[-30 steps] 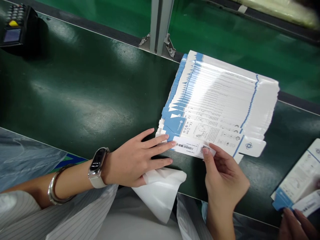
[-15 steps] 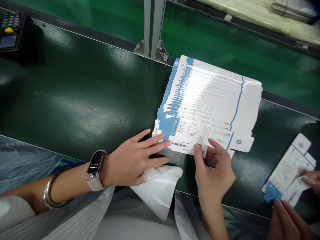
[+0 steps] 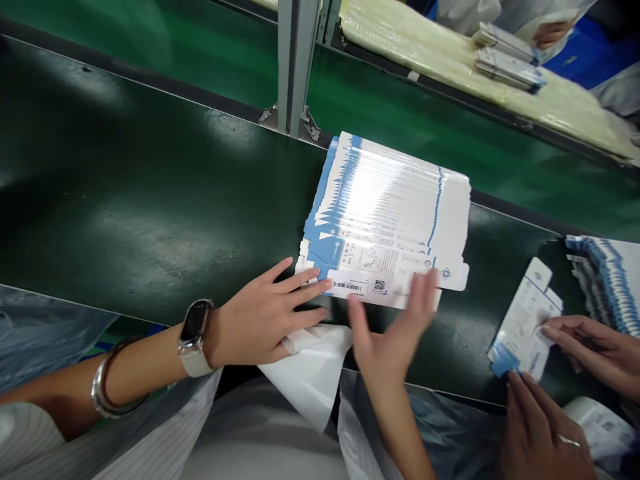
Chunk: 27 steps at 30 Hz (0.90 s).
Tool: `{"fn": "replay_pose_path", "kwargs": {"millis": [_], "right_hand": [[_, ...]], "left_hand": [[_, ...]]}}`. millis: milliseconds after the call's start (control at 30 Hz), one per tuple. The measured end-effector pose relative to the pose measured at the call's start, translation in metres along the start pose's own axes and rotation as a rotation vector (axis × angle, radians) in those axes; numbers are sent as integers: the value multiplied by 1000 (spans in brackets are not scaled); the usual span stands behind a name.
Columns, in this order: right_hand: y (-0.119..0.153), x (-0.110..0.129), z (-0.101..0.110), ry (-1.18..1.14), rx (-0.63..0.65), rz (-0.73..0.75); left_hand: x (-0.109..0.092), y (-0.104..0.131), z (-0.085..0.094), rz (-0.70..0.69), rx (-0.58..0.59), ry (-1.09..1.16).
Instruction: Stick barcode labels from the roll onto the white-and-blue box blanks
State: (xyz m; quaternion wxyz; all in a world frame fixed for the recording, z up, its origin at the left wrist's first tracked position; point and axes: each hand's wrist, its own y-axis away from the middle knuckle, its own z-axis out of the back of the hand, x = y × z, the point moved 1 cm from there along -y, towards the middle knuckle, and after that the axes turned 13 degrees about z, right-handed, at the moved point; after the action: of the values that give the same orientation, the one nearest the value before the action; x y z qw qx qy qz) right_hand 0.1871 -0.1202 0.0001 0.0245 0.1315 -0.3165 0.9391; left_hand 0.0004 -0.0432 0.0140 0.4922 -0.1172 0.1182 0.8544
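Overlapping flat white-and-blue cartons (image 3: 390, 193) lie in a fanned stack on the green table. Across the lower edge of the front carton sits a white label (image 3: 350, 285) with a barcode and a square code. My left hand (image 3: 265, 313) is spread flat, its fingertips at the label's left end and the carton's blue end. Beneath its thumb, a sheet of white paper (image 3: 313, 373) hangs over the table edge. My right hand (image 3: 393, 333), slightly blurred, has thumb and fingers apart at the label's lower right, with nothing in it.
At the right, another person's hands (image 3: 545, 420) hold a carton (image 3: 525, 313) with a label on it. More stacked cartons (image 3: 615, 280) lie beyond, and a white label roll (image 3: 595, 423) is nearby. A metal post (image 3: 290, 67) rises behind the table (image 3: 125, 180).
My right hand has let go of the label's right end and moved left, fingers opening. The label now lies flat on the carton. My left hand stays put. The view has shifted right.
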Motion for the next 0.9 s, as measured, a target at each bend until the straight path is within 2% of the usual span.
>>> {"fn": "replay_pose_path", "kwargs": {"millis": [67, 133, 233, 367, 600, 700, 833, 900], "right_hand": [[-2, 11, -9, -60, 106, 22], [-2, 8, -15, -40, 157, -40], [1, -19, -12, 29, 145, -198], [9, -53, 5, 88, 90, -391], [16, -55, 15, 16, 124, -490], [17, -52, 14, 46, 42, -496], [14, -37, 17, 39, -214, -401], [14, -37, 27, 55, -278, -397]], "left_hand": [[0, 0, -1, 7, -17, 4], [-1, 1, -1, 24, -32, 9], [-2, 1, -1, 33, -43, 16], [-3, 2, -1, 25, -57, 26], [-4, 4, -3, 44, -64, 30], [-3, 4, -4, 36, -78, 19], [-3, 7, -6, 17, -131, -15], [3, 9, -12, 21, -164, -52]]}}
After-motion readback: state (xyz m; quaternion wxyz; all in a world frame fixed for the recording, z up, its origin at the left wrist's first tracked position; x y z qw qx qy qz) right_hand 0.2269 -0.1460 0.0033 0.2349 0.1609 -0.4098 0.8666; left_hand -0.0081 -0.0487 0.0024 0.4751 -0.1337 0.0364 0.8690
